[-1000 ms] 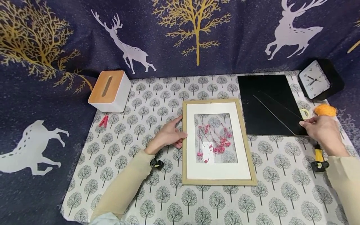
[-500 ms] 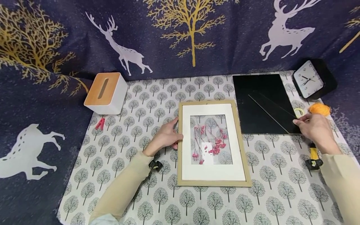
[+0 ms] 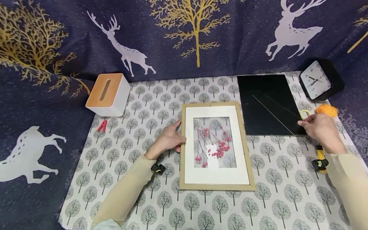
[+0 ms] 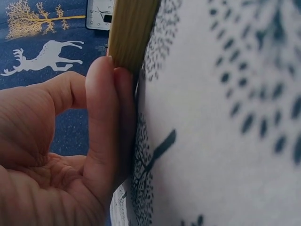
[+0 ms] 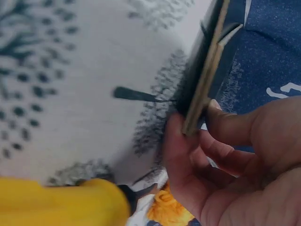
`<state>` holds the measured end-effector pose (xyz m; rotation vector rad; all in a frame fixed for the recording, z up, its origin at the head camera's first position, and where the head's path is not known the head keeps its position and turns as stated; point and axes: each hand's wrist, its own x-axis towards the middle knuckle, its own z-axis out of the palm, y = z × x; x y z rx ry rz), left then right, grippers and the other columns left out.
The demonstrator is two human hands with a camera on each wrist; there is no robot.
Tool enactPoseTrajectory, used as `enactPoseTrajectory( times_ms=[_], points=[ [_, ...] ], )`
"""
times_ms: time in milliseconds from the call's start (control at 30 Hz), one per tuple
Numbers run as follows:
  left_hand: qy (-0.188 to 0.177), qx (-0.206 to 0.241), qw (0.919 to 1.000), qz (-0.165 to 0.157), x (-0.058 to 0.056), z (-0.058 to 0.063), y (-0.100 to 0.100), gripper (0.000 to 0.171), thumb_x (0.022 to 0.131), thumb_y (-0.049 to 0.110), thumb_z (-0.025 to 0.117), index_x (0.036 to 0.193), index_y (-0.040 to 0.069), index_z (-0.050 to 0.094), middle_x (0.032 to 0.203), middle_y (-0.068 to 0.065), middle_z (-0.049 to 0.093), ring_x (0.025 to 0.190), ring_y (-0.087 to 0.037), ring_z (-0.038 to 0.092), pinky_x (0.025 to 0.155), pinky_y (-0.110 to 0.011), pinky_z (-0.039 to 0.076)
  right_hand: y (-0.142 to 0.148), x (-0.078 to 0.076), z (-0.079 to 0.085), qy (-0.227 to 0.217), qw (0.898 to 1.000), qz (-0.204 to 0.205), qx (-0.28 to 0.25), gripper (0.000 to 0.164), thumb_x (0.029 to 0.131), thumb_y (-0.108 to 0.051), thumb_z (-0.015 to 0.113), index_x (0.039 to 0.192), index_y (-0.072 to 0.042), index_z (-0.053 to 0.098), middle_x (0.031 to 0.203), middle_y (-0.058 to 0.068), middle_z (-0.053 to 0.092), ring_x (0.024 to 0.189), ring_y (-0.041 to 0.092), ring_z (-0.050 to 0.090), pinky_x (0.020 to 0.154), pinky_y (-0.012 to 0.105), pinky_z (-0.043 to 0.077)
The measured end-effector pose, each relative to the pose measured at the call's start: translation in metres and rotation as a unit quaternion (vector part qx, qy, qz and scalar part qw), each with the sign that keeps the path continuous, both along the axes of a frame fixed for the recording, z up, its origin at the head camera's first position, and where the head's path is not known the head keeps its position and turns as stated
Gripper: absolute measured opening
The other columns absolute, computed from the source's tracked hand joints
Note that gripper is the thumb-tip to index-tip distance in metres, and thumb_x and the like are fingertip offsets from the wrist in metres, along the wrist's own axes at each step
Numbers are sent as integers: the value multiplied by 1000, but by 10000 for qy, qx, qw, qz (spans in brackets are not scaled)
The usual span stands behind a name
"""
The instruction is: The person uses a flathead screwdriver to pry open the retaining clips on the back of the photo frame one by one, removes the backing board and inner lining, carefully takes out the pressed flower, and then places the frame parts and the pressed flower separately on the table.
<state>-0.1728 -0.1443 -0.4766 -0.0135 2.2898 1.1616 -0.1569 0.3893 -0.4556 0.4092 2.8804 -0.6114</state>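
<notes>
A light wooden picture frame [image 3: 218,187] lies on the tree-patterned cloth, with a white mat around a clear window and pink-red dried flowers [image 3: 219,151] within it. My left hand [image 3: 168,137] holds its left side, the thumb at the top edge and fingers against the side; the wood edge [image 4: 134,37] shows at the fingertips in the left wrist view. A black backing board [image 3: 267,84] with a diagonal stand flap lies right of the frame. My right hand [image 3: 323,131] pinches its near right corner, thumb above and a finger below the board edge [image 5: 204,89].
A white tissue box [image 3: 116,102] with wooden lid stands back left, a red letter-A-shaped clip [image 3: 102,126] before it. Back right stand a black clock [image 3: 316,80], orange yarn [image 3: 326,110] and a yellow-green tape roll [image 3: 305,114]. A yellow-handled tool [image 3: 321,153] lies under the right wrist.
The head view has shifted slightly, moving everything a little leftward in it. Both hands keep their places on the picture frame and the backing board.
</notes>
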Motion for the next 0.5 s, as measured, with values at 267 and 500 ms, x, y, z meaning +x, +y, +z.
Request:
enactPoseTrajectory(
  times_ms=[267,500],
  points=[
    [-112,64,9999,91,1,-1,-5,106,93,6,79,176,25,17,78,-11,71,50,-17,67,50,-31,66,-1,-4,2,130,9991,331,221,32,105,-19,65,102,13,67,89,32,66,85,50,60,63,49,46],
    [-192,214,9995,97,1,-1,-6,106,94,8,79,176,26,15,79,-12,71,51,-17,67,54,-34,69,-5,-3,5,49,9986,377,378,30,105,-20,66,104,10,69,90,31,65,85,50,58,61,51,46]
  ],
)
